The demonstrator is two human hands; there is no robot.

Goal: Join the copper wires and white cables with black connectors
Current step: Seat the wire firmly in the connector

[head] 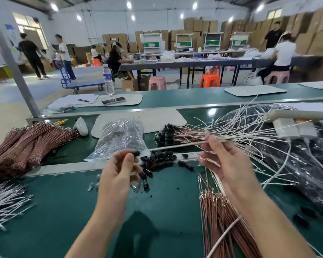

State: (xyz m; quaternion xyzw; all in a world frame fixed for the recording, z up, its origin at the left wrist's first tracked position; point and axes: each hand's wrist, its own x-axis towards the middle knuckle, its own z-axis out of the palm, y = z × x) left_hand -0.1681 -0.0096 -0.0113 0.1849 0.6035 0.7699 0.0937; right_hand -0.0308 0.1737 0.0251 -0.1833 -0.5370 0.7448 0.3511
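Holding one black connector (pixel 136 153) pinched between thumb and fingertips of my left hand (pixel 117 174), above the green bench (pixel 63 211). My right hand (pixel 226 162) has its fingers curled and pinches a single white cable (pixel 175 146) near one end. The cable runs straight and level towards the left, and its free tip sits just beside the connector; can't tell if it's seated. The connector is short, dark and barrel-shaped; the cable is thin and pale. The loose connectors (pixel 157 162) lie in a heap on the bench between my hands, just behind the left fingers, with a few strays towards the right. The clear bag (pixel 119 138) behind them holds more of the same dark parts. Behind the heap, the finished pieces (pixel 164 135) lie in a row, black ends to the left, with copper and white tails fanning right past my right hand. The loose copper wires (pixel 218 220) lie under my right forearm, pointing away from me. The tied copper bundles (pixel 26 144) are stacked at far left, well apart from both hands, and the spare white cables (pixel 6 202) are in front of them at the left edge. Some small clear glass bits (pixel 93 185) lie by my left wrist. A water bottle (pixel 108 79) stands on the far belt.
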